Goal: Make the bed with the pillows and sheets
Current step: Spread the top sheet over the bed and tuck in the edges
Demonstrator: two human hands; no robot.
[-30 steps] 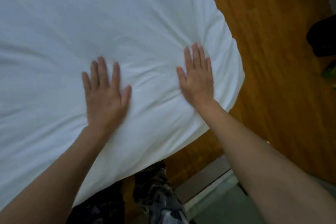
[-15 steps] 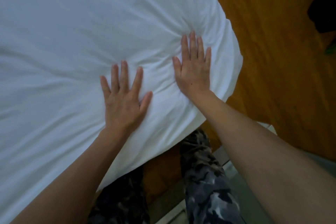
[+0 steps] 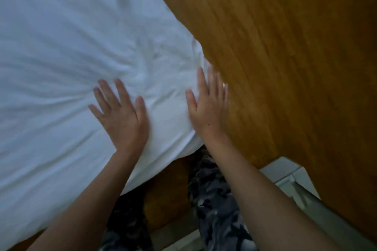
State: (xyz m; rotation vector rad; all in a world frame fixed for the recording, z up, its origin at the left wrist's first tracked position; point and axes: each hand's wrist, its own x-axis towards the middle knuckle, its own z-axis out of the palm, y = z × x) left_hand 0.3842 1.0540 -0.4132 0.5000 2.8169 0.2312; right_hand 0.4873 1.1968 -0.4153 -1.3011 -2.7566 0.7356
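Head view: a white sheet [image 3: 67, 51] is seen to fill the left half and upper left of the frame, spread over the bed, with its rounded corner falling at centre frame against the wooden floor [image 3: 285, 57].

The left hand [image 3: 122, 116] is laid flat on the sheet at centre left, fingers straight and spread, pointing toward the upper left; nothing is gripped. The right hand [image 3: 209, 106] is laid flat at the very corner of the sheet, fingers straight and close together, pointing toward the top of the frame; its outer fingers are blurred and appear to overlap the sheet's edge. Nothing is gripped there either.

Between and just above the two hands a knot of creases [image 3: 140, 73] is noted, radiating toward the left edge of the frame. The creased area lies ahead of both sets of fingertips, nearer the left hand. The sheet's edge runs diagonally from top centre down to the corner, then back toward the lower left.

It is judged that smoothing is in hand and that the next stroke would be directed outward from the creases. No pillows are in view. Patterned trousers [image 3: 214, 199] are visible below the corner.
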